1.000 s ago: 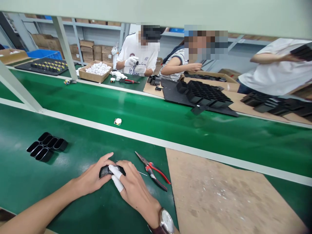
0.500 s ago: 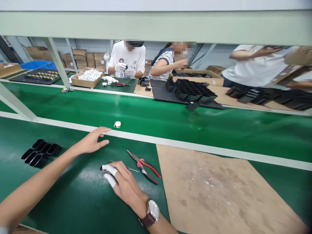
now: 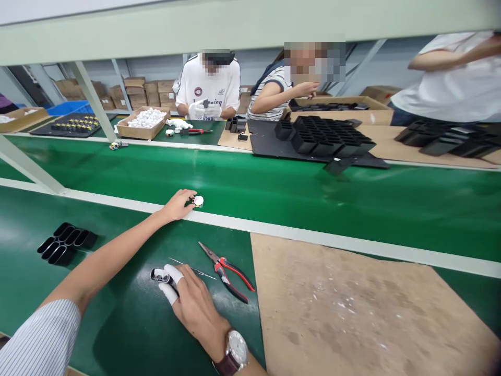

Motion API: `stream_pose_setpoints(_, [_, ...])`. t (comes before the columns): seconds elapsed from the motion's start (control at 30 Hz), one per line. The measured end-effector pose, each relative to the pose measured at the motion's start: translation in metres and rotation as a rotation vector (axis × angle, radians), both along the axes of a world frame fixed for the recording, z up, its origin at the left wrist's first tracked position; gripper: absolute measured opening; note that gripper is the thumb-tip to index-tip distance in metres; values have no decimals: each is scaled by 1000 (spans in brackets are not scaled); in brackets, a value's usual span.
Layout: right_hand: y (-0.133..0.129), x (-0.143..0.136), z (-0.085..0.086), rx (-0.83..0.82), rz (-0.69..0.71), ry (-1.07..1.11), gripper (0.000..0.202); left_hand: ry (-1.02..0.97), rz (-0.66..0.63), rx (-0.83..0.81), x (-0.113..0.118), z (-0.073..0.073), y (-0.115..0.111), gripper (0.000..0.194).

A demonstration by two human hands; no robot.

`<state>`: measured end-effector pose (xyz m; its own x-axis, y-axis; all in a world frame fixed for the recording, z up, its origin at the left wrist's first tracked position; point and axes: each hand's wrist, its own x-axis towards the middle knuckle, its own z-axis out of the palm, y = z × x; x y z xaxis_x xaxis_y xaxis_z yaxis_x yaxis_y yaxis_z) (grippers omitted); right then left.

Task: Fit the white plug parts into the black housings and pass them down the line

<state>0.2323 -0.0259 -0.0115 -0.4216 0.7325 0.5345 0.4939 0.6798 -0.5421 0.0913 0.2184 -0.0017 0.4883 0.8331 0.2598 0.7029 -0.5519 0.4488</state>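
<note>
My left hand (image 3: pixel 181 204) reaches over the pale rail to a small circuit part with a round white top (image 3: pixel 199 201) on the green belt. Its thumb and fingers are apart at the part's left edge; whether they touch it I cannot tell. My right hand (image 3: pixel 194 297), white covers on thumb and forefinger, grips a black oval housing (image 3: pixel 158 275) low over the green bench; its open end faces left and something grey shows inside. Just beyond that hand lie a thin metal tool (image 3: pixel 203 273) and red-and-black long-nose pliers (image 3: pixel 227 271).
Several black oval housings (image 3: pixel 58 255) stand at the left of the bench. A cardboard sheet (image 3: pixel 371 308) covers the right side. Across the belt (image 3: pixel 274 193), people sit by black cases (image 3: pixel 329 136) and a box of white pieces (image 3: pixel 146 119). A slanted post (image 3: pixel 94 99) rises at left.
My left hand has moved forward and right, from the near side of the rail to the white-topped part. My right hand still holds the housing. The view has shifted slightly.
</note>
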Motion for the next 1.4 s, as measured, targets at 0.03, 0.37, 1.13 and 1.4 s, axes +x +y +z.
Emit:
stream_pose_setpoints(0.03, [0, 1, 1, -1, 1, -9, 34, -7, 3, 4, 0, 0, -3, 42])
stream_pose_setpoints(0.37, [3, 2, -2, -19, 20, -7, 30, -79, 22, 31, -60, 21, -78, 31])
stream_pose_setpoints(1.13, [-2, -2, -5, 57, -13, -3, 35, -11, -77, -15, 34, -4, -25, 53])
stream_pose_setpoints(1.4, [-1, 4, -3, -17, 23, 19, 37, -78, -35, -41, -18, 21, -86, 64])
